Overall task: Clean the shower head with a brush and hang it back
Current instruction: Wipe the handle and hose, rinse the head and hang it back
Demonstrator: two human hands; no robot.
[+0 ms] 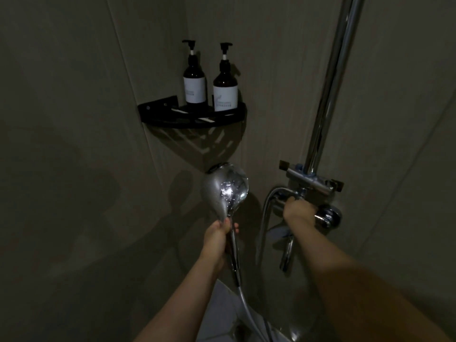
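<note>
A chrome shower head points away from me toward the corner, its rounded back wet and shiny. My left hand grips its handle just below the head, and the hose trails down from there. My right hand reaches to the chrome mixer valve on the right wall, fingers curled round its lever. No brush is in view.
A vertical chrome riser pipe runs up the right wall above a cross fitting. A spout hangs below the valve. A black corner shelf carries two dark pump bottles. The room is dim.
</note>
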